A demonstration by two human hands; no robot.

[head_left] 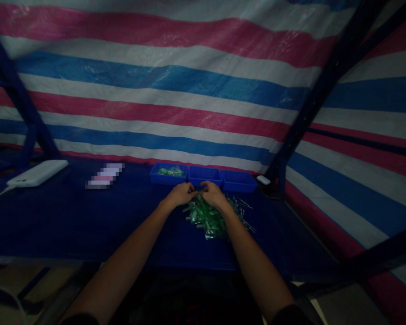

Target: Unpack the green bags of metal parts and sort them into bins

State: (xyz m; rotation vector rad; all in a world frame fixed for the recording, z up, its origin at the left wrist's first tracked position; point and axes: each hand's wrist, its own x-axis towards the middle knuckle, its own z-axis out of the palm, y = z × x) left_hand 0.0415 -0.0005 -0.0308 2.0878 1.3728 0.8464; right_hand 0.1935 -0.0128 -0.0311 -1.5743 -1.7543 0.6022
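Note:
My left hand [182, 194] and my right hand [212, 195] meet at the far edge of a pile of small green pieces [208, 215]. The fingers of both hands are bent inward and pinched close together. Whatever lies between the fingertips is too small and dark to make out. Clear plastic bits show among the green pieces, and thin metal pins [244, 205] stick out at the pile's right side. My right forearm hides part of the heap. Just beyond my hands stands a blue middle tray [205, 170].
A left blue tray [154, 179] holds green pieces and clear plastic; a right blue tray [238, 185] stands beside the middle one. On the blue table [88, 225] lie a white power bank [39, 173] with a cable, a blurred phone-like object [106, 175] and a small white object [263, 180].

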